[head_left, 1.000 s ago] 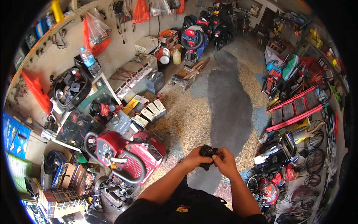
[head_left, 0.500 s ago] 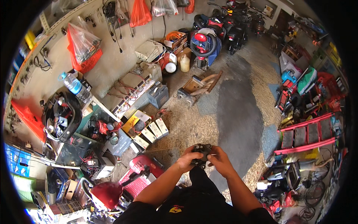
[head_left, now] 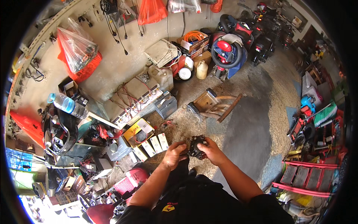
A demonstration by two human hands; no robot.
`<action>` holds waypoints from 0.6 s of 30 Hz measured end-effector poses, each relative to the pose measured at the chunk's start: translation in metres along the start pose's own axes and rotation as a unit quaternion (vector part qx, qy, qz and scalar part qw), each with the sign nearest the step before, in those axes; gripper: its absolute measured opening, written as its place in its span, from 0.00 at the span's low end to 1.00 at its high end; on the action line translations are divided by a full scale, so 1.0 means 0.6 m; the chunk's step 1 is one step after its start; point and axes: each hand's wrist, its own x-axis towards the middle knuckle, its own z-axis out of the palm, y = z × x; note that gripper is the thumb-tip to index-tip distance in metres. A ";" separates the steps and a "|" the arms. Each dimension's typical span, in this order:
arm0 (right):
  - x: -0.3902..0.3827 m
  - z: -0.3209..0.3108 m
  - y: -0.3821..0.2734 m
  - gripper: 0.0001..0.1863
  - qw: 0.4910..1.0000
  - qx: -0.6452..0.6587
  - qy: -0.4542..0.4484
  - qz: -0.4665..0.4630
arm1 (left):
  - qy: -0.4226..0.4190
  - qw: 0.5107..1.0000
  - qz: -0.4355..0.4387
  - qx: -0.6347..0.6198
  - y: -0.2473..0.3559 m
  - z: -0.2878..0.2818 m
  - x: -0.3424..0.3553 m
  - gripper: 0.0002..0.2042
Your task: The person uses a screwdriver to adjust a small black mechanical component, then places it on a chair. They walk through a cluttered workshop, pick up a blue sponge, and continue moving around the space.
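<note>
Both my hands hold one small black metal part (head_left: 196, 146) in front of my chest, above a dusty concrete floor. My left hand (head_left: 174, 154) grips its left side with the fingers curled under. My right hand (head_left: 211, 150) closes on its right side, thumb on top. The part looks blocky, with round openings; its underside is hidden by my fingers. A row of small white and yellow boxes (head_left: 151, 146) lies on the floor just left of my left hand.
A rusty metal frame with wooden bars (head_left: 213, 105) lies on the floor ahead. Batteries with cables (head_left: 136, 98) line the wall. A plastic water bottle (head_left: 67, 104) stands on a cluttered shelf at left. Red ramps (head_left: 308, 178) lie at right, scooters (head_left: 232, 47) beyond.
The view has swung toward the wall and floor ahead, so the red machine at lower left has dropped out. Both hands stay closed on the black part, turning it slightly.
</note>
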 end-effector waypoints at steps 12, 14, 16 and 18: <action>0.206 -0.235 -0.133 0.23 0.976 -0.027 0.185 0.112 | 0.113 0.989 0.071 -0.072 0.234 -0.149 0.297 0.12; 0.232 -0.238 -0.161 0.23 0.976 -0.014 0.192 0.104 | 0.124 0.986 0.079 -0.077 0.290 -0.136 0.316 0.12; 0.263 -0.237 -0.182 0.24 0.975 -0.002 0.196 0.102 | 0.140 0.982 0.093 -0.083 0.328 -0.130 0.333 0.11; 0.298 -0.233 -0.202 0.25 0.980 0.011 0.180 0.089 | 0.145 0.981 0.089 -0.089 0.342 -0.134 0.347 0.11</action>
